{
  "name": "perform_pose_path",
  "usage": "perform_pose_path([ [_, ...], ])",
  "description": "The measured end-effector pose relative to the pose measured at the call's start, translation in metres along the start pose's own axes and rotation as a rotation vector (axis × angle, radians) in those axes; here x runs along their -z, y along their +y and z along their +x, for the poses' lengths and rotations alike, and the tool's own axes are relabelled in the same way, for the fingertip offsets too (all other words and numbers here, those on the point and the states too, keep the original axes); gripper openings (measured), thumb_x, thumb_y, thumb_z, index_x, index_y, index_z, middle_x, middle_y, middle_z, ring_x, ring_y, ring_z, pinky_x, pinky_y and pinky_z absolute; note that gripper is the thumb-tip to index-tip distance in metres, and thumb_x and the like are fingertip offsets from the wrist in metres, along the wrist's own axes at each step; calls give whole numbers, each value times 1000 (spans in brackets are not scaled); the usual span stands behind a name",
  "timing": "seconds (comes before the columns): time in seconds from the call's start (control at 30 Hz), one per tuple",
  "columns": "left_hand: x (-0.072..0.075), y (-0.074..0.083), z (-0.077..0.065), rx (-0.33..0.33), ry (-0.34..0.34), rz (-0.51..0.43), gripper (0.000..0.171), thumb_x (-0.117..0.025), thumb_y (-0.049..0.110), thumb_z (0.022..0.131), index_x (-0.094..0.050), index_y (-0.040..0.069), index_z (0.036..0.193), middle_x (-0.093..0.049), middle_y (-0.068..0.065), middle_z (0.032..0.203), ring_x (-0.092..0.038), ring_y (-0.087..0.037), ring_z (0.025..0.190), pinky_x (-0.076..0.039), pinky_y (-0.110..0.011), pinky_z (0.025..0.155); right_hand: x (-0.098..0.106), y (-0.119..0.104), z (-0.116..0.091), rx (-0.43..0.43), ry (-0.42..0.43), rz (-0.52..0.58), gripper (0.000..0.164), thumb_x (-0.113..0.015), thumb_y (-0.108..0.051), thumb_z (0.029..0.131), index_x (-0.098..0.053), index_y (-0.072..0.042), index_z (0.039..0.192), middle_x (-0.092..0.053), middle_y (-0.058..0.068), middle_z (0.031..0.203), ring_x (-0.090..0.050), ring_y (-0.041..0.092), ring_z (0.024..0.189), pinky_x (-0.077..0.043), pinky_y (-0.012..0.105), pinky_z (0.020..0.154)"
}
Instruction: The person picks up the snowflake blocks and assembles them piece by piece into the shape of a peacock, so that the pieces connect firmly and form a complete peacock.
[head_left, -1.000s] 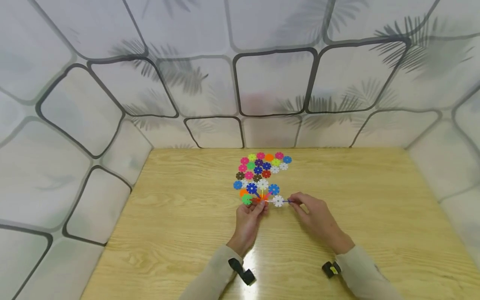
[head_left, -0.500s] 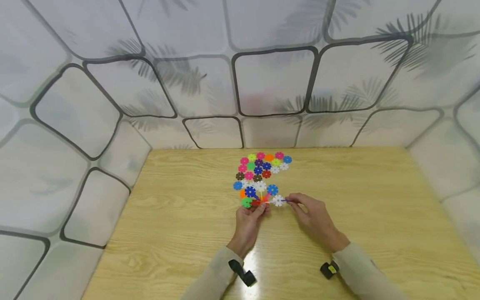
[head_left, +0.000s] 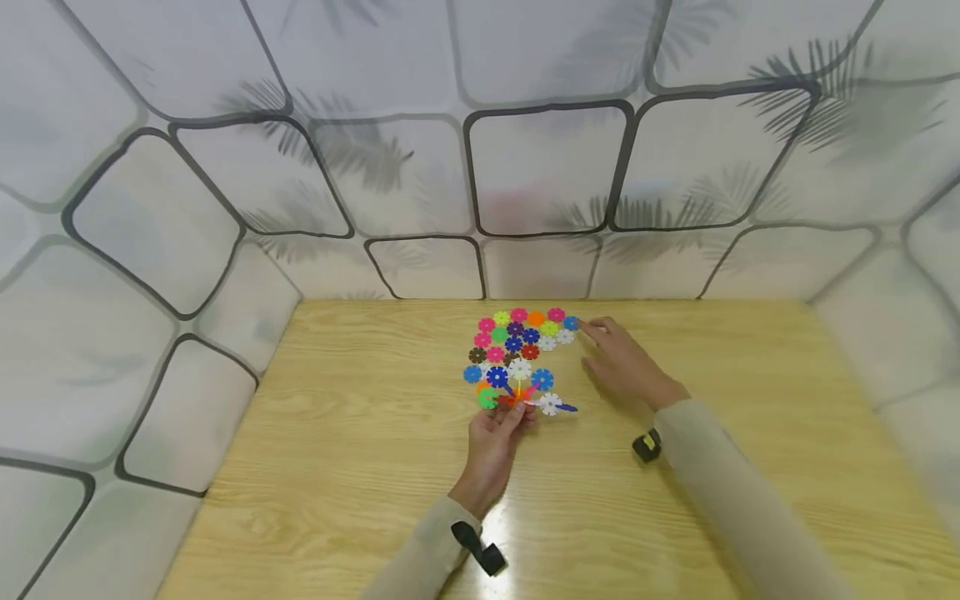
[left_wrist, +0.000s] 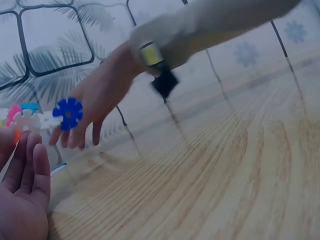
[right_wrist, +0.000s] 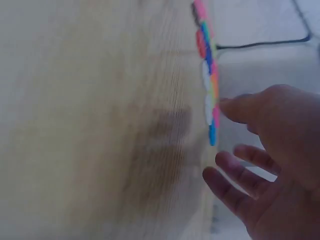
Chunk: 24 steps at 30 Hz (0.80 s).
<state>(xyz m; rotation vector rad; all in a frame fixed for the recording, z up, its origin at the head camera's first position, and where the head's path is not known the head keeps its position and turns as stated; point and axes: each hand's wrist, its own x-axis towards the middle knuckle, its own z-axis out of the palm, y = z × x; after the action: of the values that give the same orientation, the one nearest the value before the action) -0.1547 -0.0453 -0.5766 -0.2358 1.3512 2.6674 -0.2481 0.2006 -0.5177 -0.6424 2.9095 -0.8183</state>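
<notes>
We observe two hands at work over a wood-grain counter (head_left: 360, 450). The left hand (head_left: 491, 443) pinches an assembly (head_left: 518, 397) of joined, notched discs near its orange-red centre. On its right side we note a white disc (head_left: 550, 404) joined to a dark-blue disc (head_left: 567, 408) seen nearly edge-on. Beyond lie closely grouped multicoloured discs (head_left: 515, 329). The right hand (head_left: 626, 362) reaches the light-blue disc (head_left: 572, 322) at their right end; contact we cannot confirm.
</notes>
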Motion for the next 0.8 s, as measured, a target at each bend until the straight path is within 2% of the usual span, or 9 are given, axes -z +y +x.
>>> perform_pose_path([
  [0.07, 1, 3, -1, 1, -13, -11, 11, -60, -2, 108, -61, 9, 106, -79, 0, 95, -77, -12, 91, -65, -27, 89, -1, 1, 22, -17, -36, -44, 59, -57, -13, 112, -38, 2, 166, -42, 34, 163, -48, 56, 146, -42, 70, 122],
  [0.13, 1, 6, -3, 2, -37, -7, 11, -59, -1, 109, -59, 10, 108, -80, 1, 96, -78, -11, 92, -65, -27, 91, -3, 2, 37, -43, -57, -78, 54, -51, -13, 113, -42, 3, 164, -42, 33, 165, -44, 57, 148, -41, 71, 122],
  [0.27, -1, 9, -6, 8, -52, 3, 10, -56, -1, 110, -59, 9, 111, -79, 2, 98, -79, -11, 93, -65, -28, 92, -10, 5, 47, -89, -17, -85, 35, -56, -10, 111, -63, 5, 142, -60, 29, 145, -56, 51, 132, -51, 65, 113],
  [0.33, -1, 9, -5, 10, -45, -2, 10, -56, -2, 110, -59, 8, 112, -79, 1, 99, -79, -12, 93, -66, -28, 92, -11, 7, 46, -110, 11, -24, 27, -61, -8, 109, -68, 6, 130, -66, 27, 131, -62, 46, 121, -54, 61, 109],
  [0.4, 0, 8, -3, 11, -40, -11, 10, -55, -2, 111, -58, 8, 112, -79, 0, 100, -79, -13, 93, -66, -28, 92, -7, 8, 41, -130, 20, 52, 23, -66, -8, 106, -69, 6, 124, -68, 25, 121, -66, 41, 111, -57, 57, 102],
  [0.47, 1, 8, -2, 16, -39, -15, 10, -56, -1, 110, -58, 7, 113, -78, -1, 101, -78, -13, 94, -65, -29, 93, -2, 8, 34, -149, 3, 134, 25, -71, -8, 104, -68, 7, 123, -70, 24, 117, -68, 37, 105, -58, 54, 98],
  [0.57, 2, 8, -1, 24, -41, -18, 8, -57, 1, 110, -57, 7, 115, -77, -2, 104, -77, -14, 96, -65, -29, 95, 2, 9, 19, -148, -4, 220, 22, -76, -10, 101, -73, 4, 118, -76, 19, 109, -70, 27, 96, -60, 43, 89],
  [0.7, 2, 8, -3, 31, -45, -6, 6, -57, 3, 111, -57, 6, 116, -75, -3, 104, -75, -14, 97, -64, -29, 95, -6, 5, -12, -73, 58, 275, 6, -79, -10, 100, -80, -7, 105, -81, 7, 98, -73, 15, 88, -60, 26, 81],
  [0.8, 3, 7, -2, 25, -45, -5, 6, -56, 3, 111, -57, 7, 115, -75, -3, 103, -75, -14, 97, -65, -28, 94, -12, -6, -33, 8, 94, 338, 7, -80, -7, 98, -81, -11, 104, -83, 3, 98, -77, 12, 88, -63, 22, 80],
])
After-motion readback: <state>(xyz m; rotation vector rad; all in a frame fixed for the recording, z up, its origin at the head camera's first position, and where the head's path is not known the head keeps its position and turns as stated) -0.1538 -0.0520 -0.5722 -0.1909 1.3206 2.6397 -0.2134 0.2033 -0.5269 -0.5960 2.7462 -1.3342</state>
